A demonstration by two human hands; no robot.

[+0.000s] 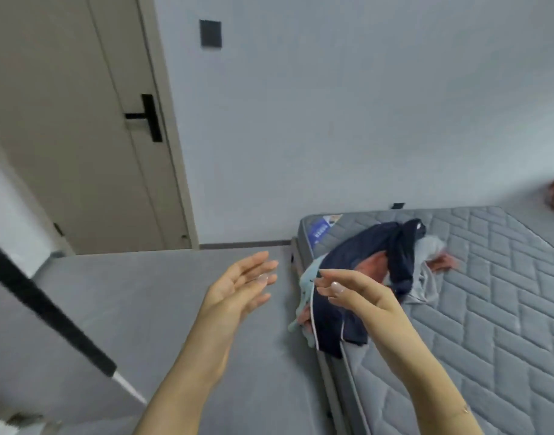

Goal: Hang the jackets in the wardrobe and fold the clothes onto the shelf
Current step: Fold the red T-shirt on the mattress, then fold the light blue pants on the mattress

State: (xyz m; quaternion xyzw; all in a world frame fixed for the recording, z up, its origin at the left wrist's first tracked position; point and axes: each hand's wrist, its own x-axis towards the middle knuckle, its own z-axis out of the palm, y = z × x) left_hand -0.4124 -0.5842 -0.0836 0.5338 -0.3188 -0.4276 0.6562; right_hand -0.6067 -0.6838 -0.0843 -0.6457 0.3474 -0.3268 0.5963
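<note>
Our left hand [244,284] and right hand [351,291] reach out, fingers loose and empty; just beyond the right lies the soft, limp navy jacket [376,262], best gathered at its collar.

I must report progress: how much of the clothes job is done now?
Nothing looks done: the clothes lie in an unfolded pile on the mattress. Nothing is in hand; the left hand and right hand are open and reach toward it. Hanging and folding remain; no wardrobe is visible.

Closed beige door [65,127] with black handle [148,117], grey quilted mattress [489,309], dark wall plate [210,33]
</note>
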